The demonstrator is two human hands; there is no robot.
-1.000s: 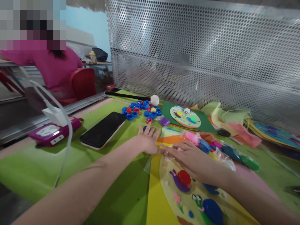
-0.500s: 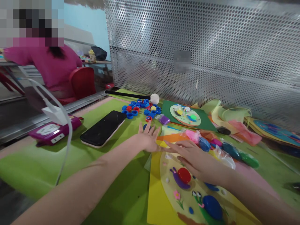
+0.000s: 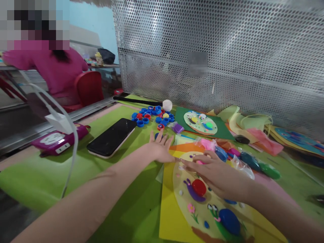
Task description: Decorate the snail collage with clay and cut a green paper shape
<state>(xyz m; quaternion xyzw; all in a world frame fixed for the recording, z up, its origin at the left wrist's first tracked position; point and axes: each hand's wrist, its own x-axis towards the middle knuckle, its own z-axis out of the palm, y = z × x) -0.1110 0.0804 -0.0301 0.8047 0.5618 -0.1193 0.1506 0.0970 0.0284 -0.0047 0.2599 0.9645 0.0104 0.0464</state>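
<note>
My left hand lies flat on the table with fingers spread, at the top left corner of a yellow sheet. My right hand rests palm down on a pale disc decorated with clay snails, a red cap and a blue cap. Its fingers are stretched out towards the left hand and hold nothing. Bags of coloured clay lie just beyond the right hand.
A black phone lies left of my hands, with a pile of blue and red bottle caps behind it. A purple device with a white cable sits far left. A perforated metal screen stands behind. A person in pink sits at back left.
My right hand has drawn back slightly over the disc and its fingers have bent a little. The left hand stays flat in place.
</note>
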